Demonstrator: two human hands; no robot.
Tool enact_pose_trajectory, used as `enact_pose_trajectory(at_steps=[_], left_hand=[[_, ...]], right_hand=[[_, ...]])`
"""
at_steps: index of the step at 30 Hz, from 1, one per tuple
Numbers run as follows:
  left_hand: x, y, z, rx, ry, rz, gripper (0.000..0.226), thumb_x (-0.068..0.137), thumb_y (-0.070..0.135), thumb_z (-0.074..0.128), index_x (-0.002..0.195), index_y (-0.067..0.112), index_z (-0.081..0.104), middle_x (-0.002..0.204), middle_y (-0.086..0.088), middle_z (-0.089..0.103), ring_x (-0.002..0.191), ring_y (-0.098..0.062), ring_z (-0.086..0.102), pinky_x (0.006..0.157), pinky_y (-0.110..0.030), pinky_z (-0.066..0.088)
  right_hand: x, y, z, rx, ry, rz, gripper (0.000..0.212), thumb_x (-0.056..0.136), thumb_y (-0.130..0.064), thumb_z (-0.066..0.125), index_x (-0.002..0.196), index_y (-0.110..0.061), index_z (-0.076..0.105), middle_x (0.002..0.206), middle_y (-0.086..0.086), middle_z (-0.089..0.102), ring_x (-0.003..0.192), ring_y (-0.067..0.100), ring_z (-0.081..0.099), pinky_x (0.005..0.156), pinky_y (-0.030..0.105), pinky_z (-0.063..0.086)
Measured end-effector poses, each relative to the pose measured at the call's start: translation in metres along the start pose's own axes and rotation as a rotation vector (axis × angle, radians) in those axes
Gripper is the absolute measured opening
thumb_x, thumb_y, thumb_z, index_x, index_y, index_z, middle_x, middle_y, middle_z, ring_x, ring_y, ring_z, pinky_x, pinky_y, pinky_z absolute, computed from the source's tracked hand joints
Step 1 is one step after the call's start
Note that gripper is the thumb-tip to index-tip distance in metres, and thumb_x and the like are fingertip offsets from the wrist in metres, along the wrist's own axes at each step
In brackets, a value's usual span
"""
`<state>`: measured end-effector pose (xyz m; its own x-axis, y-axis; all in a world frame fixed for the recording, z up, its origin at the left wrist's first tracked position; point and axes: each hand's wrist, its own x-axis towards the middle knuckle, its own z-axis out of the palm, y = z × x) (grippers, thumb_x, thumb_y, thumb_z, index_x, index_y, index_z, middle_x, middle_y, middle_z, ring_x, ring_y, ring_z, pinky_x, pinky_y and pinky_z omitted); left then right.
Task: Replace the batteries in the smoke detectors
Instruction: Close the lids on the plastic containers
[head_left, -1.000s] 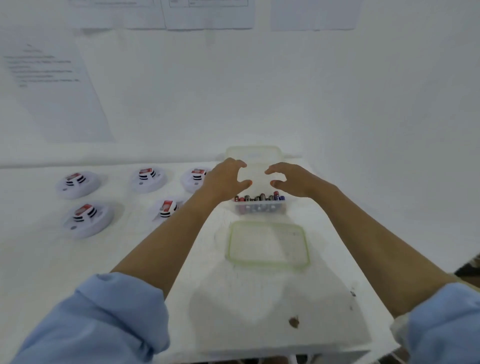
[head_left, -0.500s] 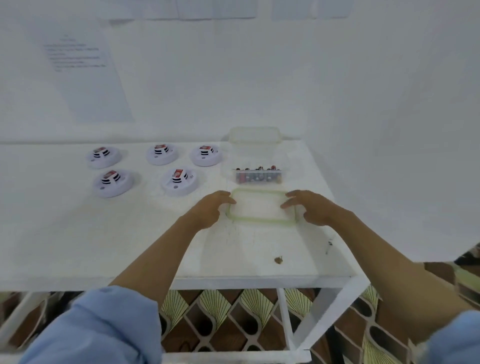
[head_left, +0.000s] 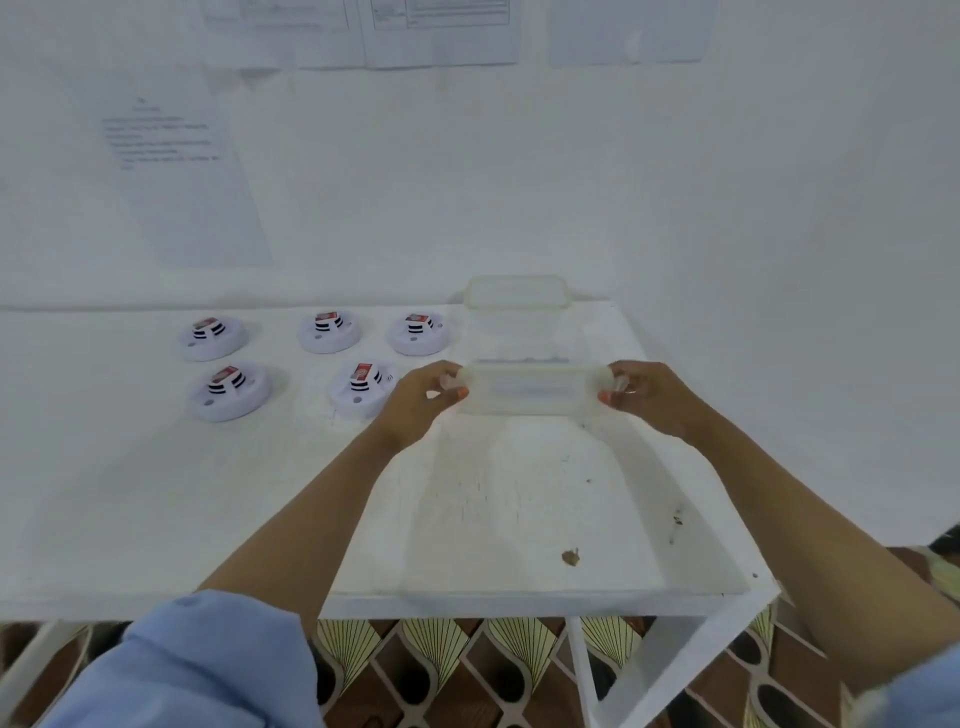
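Several white smoke detectors, among them the nearest (head_left: 361, 387) and one at the far left (head_left: 213, 338), lie in two rows on the white table (head_left: 156, 493). Each shows a red-topped battery. I hold a clear plastic lid (head_left: 530, 389) lifted off the table and tilted. My left hand (head_left: 421, 400) grips its left end and my right hand (head_left: 649, 395) its right end. Just behind the lid stands a clear container (head_left: 519, 338); the lid hides its lower part and its contents.
A second clear container (head_left: 514, 293) stands at the back against the wall. The table's right edge and front right corner are close to my right arm. Paper sheets hang on the wall. A small brown speck (head_left: 570, 557) lies near the front edge.
Both hands drew back from the battery container to the lid lying in front of it. They took hold of its two ends and raised it off the table.
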<state>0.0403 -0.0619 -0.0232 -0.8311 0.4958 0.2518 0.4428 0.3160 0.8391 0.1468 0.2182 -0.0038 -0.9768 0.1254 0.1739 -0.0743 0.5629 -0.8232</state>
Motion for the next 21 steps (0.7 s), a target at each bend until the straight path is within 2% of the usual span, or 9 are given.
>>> enact_pose_trajectory(at_steps=[3,5,9,12,14,17,19,21], left_hand=[[0.025,0.011,-0.004,-0.187,0.072,0.023,0.024,0.088,0.004,0.059,0.103,0.021,0.051,0.066,-0.005,0.046,0.063,-0.016,0.044,0.063,-0.027,0.043],[0.044,0.016,-0.005,-0.296,0.116,0.002,0.026,0.089,0.004,0.058,0.100,0.027,0.049,0.066,-0.005,0.043,0.059,-0.011,0.045,0.055,-0.028,0.047],[0.075,0.019,-0.004,-0.295,0.115,-0.028,0.005,0.093,0.005,0.052,0.094,0.009,0.055,0.077,-0.001,0.047,0.062,-0.008,0.051,0.048,-0.019,0.049],[0.091,0.012,-0.002,-0.175,0.069,-0.100,0.008,0.090,0.010,0.058,0.098,0.011,0.058,0.080,0.004,0.049,0.067,-0.009,0.051,0.055,-0.018,0.051],[0.099,0.004,0.000,-0.057,0.056,-0.112,0.011,0.088,0.012,0.062,0.099,0.015,0.060,0.079,0.008,0.048,0.072,-0.012,0.050,0.065,-0.024,0.049],[0.106,-0.003,0.002,-0.009,0.008,-0.175,0.012,0.088,0.013,0.062,0.099,0.015,0.061,0.085,0.006,0.052,0.075,-0.010,0.050,0.067,-0.021,0.042],[0.110,-0.004,0.002,-0.090,-0.056,-0.289,0.010,0.089,0.011,0.060,0.098,0.015,0.059,0.097,-0.002,0.053,0.081,-0.014,0.053,0.066,-0.022,0.046],[0.112,-0.001,0.002,-0.224,-0.074,-0.395,0.012,0.089,0.007,0.059,0.099,0.012,0.056,0.098,-0.006,0.055,0.083,-0.018,0.057,0.064,-0.023,0.051]], right_hand=[[0.023,-0.009,-0.002,0.210,0.148,0.007,0.032,0.081,-0.001,0.065,0.108,-0.014,0.054,0.078,0.007,0.055,0.054,0.000,0.052,0.055,0.009,0.044],[0.037,-0.013,-0.004,0.293,0.210,0.015,0.038,0.082,-0.001,0.066,0.110,-0.022,0.051,0.071,0.006,0.052,0.048,0.002,0.050,0.052,0.015,0.045],[0.064,-0.016,-0.002,0.259,0.261,0.042,0.028,0.084,-0.001,0.063,0.104,-0.020,0.059,0.073,0.003,0.049,0.043,0.000,0.048,0.045,0.015,0.043],[0.082,-0.013,-0.001,0.226,0.273,0.099,0.024,0.085,0.001,0.060,0.106,-0.008,0.065,0.070,0.001,0.046,0.036,0.001,0.043,0.040,0.015,0.041],[0.091,-0.010,0.000,0.198,0.263,0.170,0.025,0.085,0.001,0.060,0.109,-0.007,0.065,0.069,0.003,0.050,0.041,0.006,0.046,0.039,0.014,0.041],[0.101,-0.007,0.003,0.160,0.209,0.245,0.026,0.085,-0.002,0.062,0.111,-0.006,0.064,0.081,0.008,0.054,0.061,0.016,0.048,0.042,0.011,0.042],[0.105,-0.004,0.005,0.142,0.182,0.292,0.026,0.085,-0.004,0.062,0.111,-0.005,0.064,0.086,0.008,0.053,0.068,0.016,0.049,0.048,0.012,0.043],[0.108,-0.002,0.006,0.164,0.157,0.332,0.026,0.085,-0.003,0.062,0.111,-0.003,0.063,0.091,0.008,0.053,0.077,0.019,0.052,0.058,0.019,0.045]])
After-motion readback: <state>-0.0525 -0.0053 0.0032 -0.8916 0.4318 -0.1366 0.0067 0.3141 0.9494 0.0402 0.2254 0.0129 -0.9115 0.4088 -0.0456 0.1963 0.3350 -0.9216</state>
